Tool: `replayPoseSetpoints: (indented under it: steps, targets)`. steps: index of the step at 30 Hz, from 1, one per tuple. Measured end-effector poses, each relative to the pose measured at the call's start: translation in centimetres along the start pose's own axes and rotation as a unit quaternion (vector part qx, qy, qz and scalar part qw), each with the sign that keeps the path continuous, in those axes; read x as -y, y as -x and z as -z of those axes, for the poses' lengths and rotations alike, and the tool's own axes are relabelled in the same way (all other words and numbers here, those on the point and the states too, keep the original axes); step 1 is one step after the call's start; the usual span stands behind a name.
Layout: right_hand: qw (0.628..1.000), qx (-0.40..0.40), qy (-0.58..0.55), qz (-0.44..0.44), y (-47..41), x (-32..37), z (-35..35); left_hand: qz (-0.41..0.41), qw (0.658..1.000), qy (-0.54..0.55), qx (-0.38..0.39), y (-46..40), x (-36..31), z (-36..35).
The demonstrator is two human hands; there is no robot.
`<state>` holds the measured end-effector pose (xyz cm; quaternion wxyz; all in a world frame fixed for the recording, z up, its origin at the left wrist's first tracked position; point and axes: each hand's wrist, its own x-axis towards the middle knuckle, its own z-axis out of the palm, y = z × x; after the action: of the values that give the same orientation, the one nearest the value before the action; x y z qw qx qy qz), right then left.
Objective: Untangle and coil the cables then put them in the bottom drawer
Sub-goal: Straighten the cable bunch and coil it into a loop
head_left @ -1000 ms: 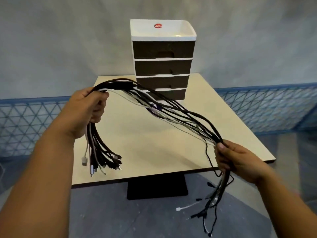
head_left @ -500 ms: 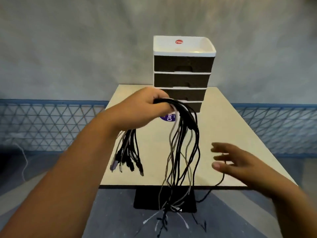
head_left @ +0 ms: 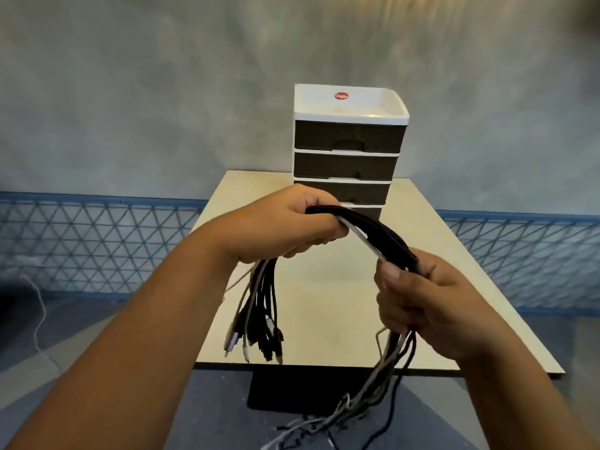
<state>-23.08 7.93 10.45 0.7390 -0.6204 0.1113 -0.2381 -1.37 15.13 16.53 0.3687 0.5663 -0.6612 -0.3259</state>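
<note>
A thick bundle of black and white cables [head_left: 376, 233] arches between my two hands above the table. My left hand [head_left: 292, 222] grips it near one end, and the short plug ends [head_left: 256, 323] hang below that fist. My right hand [head_left: 422, 300] grips the bundle lower and to the right, with the long tails [head_left: 373, 388] trailing down past the table's front edge to the floor. Behind stands a small drawer unit [head_left: 349, 151] with dark drawers, all shut. Its bottom drawer [head_left: 367, 212] is mostly hidden by the cables and my left hand.
The beige table [head_left: 324, 287] stands on a black pedestal base [head_left: 308, 388]. A blue mesh fence [head_left: 97, 245] runs behind it against a grey wall. A thin white cord [head_left: 39, 306] lies on the floor at left.
My right hand, open and away from the cables half a second ago, has closed round the bundle again. The camera view shifted, and my left hand kept its grip throughout.
</note>
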Motion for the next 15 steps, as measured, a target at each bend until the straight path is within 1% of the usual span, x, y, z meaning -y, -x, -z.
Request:
replayPoseSetpoints:
  steps: [3,5,7,9,13,15]
  targets:
    - [1.0,0.016,0.003,0.021,-0.2,2.6,-0.6,-0.005,0.995,0.097,0.007,0.3,1.3,0.2]
    - [0.999,0.017,0.016,0.035,-0.4,4.2,-1.2,-0.033,0.984,0.173,0.021,0.4,1.9,-0.1]
    - [0.998,0.017,0.035,0.047,-0.6,5.7,-2.0,-0.054,0.968,0.239,0.053,0.5,3.0,-0.8]
    - [0.997,-0.004,0.055,0.058,-0.6,7.1,-2.9,-0.057,0.955,0.275,0.092,0.7,4.5,-1.8]
    - [0.991,-0.064,0.088,0.074,-0.6,9.1,-3.2,-0.04,0.932,0.341,0.114,1.9,7.3,-4.0]
    - [0.989,-0.078,0.093,0.08,-0.5,9.6,-2.6,-0.038,0.918,0.367,0.149,2.5,8.2,-4.5]
